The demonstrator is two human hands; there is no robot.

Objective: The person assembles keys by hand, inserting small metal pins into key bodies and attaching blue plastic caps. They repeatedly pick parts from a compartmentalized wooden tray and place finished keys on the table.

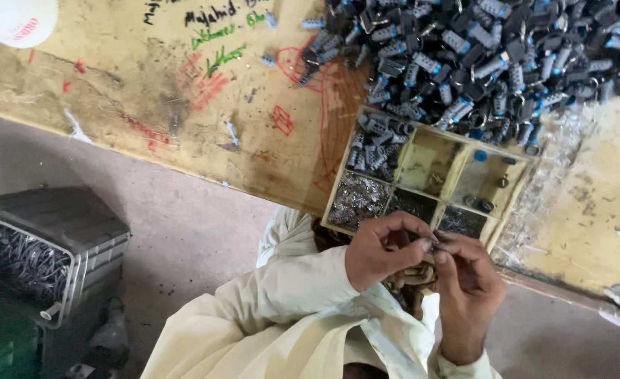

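the left hand (383, 251) and the right hand (468, 288) meet just off the near edge of the desk (148, 105), below the divided wooden tray (394, 151) that sits at that edge. the left hand's fingers (415, 235) are curled in narrow, thumb and forefinger pinched on a small dark metal part (432, 243). the right hand's fingers (444, 254) are also drawn close, their tips touching the same part from the other side; it is too small to tell its exact kind. both wrists come out of cream sleeves (289, 288).

the tray has six compartments: the one toward the far left holds small grey cylinders, the near left one holds a heap of fine silvery bits, the near middle and near right ones hold dark small pieces, and the two pale ones at the far middle and far right are almost bare, with a blue cap and a few dark rings in the right one. just beyond the tray, toward the desk's far right corner, lies a big pile of dark padlock bodies (485, 56) with blue and grey trim. the desk's wood is stained and scribbled with red, green and black marks. on the floor, left of the person, stands a grey crate (64, 238) with shiny metal pieces inside.
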